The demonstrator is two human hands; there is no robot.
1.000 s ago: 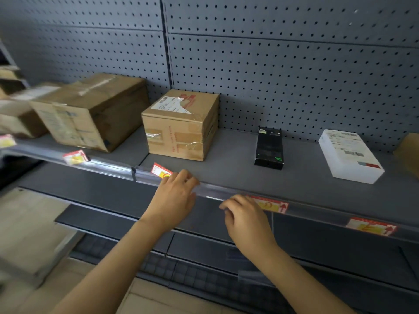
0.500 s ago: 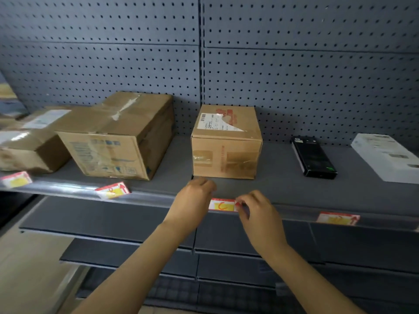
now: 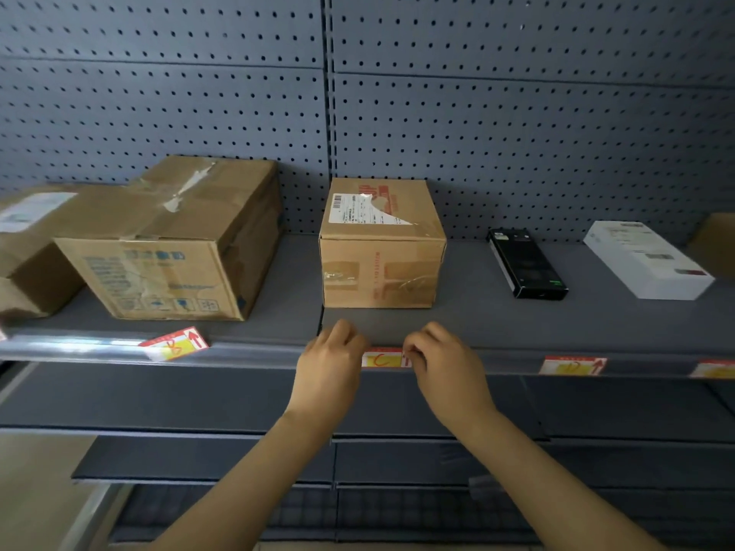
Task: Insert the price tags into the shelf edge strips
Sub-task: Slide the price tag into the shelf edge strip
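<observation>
A red, white and yellow price tag marked C [image 3: 381, 359] lies flat in the clear shelf edge strip [image 3: 258, 353], just below a small cardboard box. My left hand [image 3: 330, 363] covers the tag's left end with curled fingers. My right hand [image 3: 447, 369] pinches its right end. A tag marked B [image 3: 175, 344] sticks out of the strip at a tilt further left. A tag marked D [image 3: 572, 365] sits flat in the strip to the right, and another tag [image 3: 714, 369] shows at the right border.
On the grey shelf [image 3: 477, 320] stand a large cardboard box [image 3: 171, 248], a small cardboard box [image 3: 382, 248], a black box [image 3: 527, 262] and a white box [image 3: 646, 258]. A perforated back panel [image 3: 517, 133] rises behind. Lower shelves [image 3: 397, 463] lie below my forearms.
The C tag stood tilted by my left hand a second ago; it now lies flat in the strip. My right hand moved left onto its right end. The view shifted left.
</observation>
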